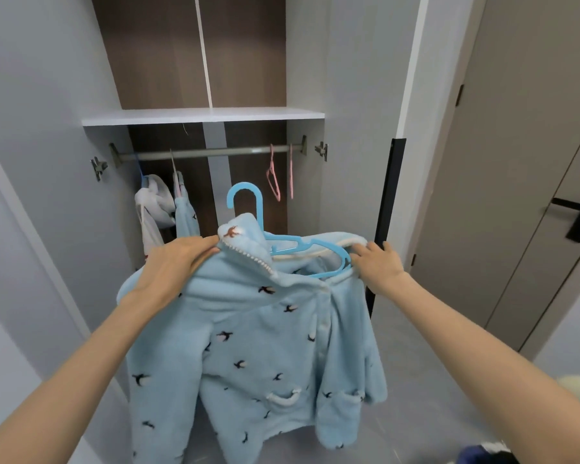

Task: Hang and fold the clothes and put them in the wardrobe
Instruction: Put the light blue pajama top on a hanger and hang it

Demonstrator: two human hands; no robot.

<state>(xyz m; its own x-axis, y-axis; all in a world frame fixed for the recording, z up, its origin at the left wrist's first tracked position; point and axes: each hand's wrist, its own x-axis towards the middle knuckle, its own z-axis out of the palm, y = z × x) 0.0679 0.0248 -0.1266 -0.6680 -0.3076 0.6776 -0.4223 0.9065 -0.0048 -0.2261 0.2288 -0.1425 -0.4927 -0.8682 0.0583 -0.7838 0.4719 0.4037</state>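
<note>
Left hand (pixel 178 259): fingers curled, pinching collar edge of light-blue bird-print fleece jacket (pixel 265 346)
Right hand (pixel 377 266): fingers curled over jacket's other shoulder, at end of blue plastic hanger (pixel 245 185)
Hanger inside neckline, hook upright, not yet on wardrobe rail (pixel 208 152)
Jacket held in front of open wardrobe, below rail
On rail: white garment (pixel 154 202) at left, empty pink hangers (pixel 273 182) at right
</note>
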